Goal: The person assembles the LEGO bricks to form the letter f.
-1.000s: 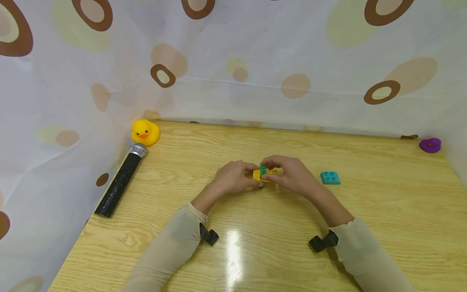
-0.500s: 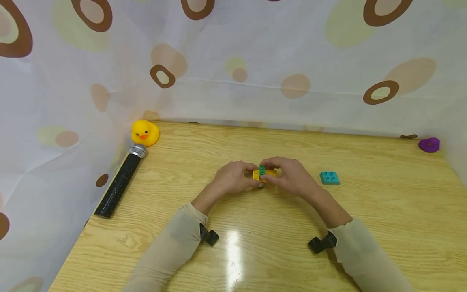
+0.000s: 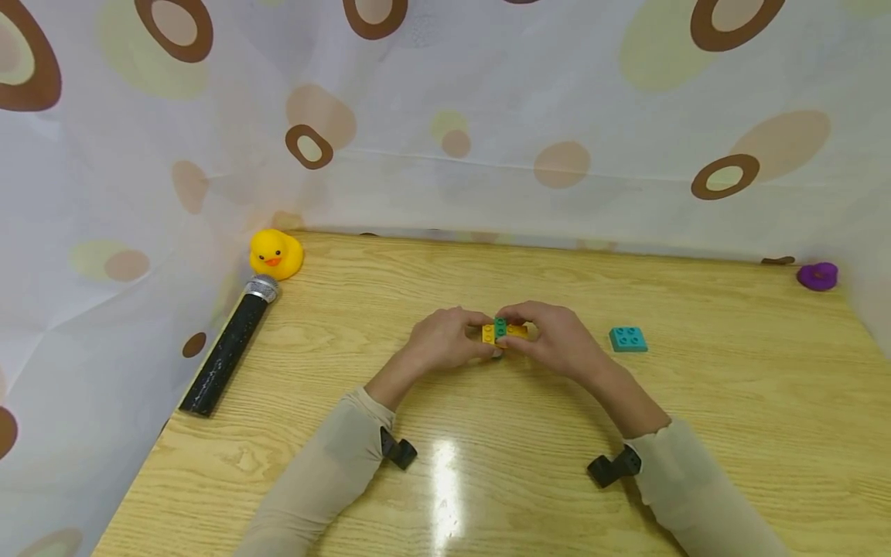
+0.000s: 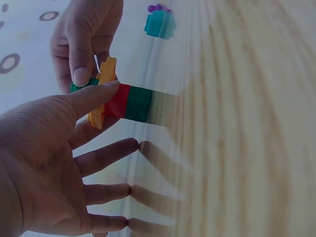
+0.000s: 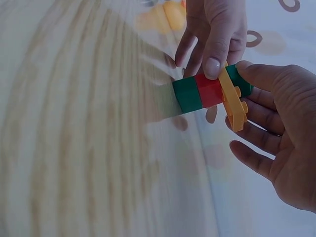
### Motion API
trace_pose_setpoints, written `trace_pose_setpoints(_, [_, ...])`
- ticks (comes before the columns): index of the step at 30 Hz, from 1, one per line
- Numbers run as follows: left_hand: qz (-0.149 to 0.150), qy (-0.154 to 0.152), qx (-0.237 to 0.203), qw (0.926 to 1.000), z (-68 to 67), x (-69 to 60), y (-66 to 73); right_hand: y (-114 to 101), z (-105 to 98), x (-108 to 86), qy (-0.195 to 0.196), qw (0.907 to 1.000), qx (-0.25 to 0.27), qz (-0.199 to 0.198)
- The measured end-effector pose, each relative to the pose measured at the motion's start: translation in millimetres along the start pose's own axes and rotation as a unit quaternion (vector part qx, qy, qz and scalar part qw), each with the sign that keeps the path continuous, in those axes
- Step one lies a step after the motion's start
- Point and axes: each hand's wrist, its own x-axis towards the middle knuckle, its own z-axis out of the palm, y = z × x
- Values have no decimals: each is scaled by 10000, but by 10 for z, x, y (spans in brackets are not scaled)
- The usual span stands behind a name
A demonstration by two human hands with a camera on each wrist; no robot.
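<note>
A small stack of toy building blocks stands on the table between my hands. In the right wrist view it has a dark green block (image 5: 187,94) at the bottom, a red block (image 5: 210,91) above it, then a long yellow plate (image 5: 233,106). A smaller green brick (image 3: 500,326) sits on top of the yellow plate. My left hand (image 3: 445,338) pinches the stack around the red block and yellow plate, its other fingers spread beside it. With thumb and fingers, my right hand (image 3: 557,336) pinches the top green brick.
A teal four-stud block (image 3: 629,339) lies right of my right hand. At the left edge are a yellow rubber duck (image 3: 276,254) and a black microphone (image 3: 230,348). A purple toy (image 3: 817,276) sits at the far right corner. A patterned sheet (image 3: 445,116) walls the back.
My right hand and the green brick have come down slightly and a little left onto the yellow plate. The left hand keeps its hold in the same place.
</note>
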Motion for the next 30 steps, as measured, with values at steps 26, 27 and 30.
trace_pose_setpoints(26, [223, -90, 156, 9996, -4, -17, 32, 57, -104, -45, -279, 9993, -232, -24])
trace_pose_setpoints(27, [198, -91, 176, 9996, -4, -16, 36, 73, -128, -54, -263, 9995, -202, -9])
trace_pose_setpoints(30, [108, -94, 231, 9996, -11, -17, 50, 134, -238, -94, -187, 9997, -112, 107])
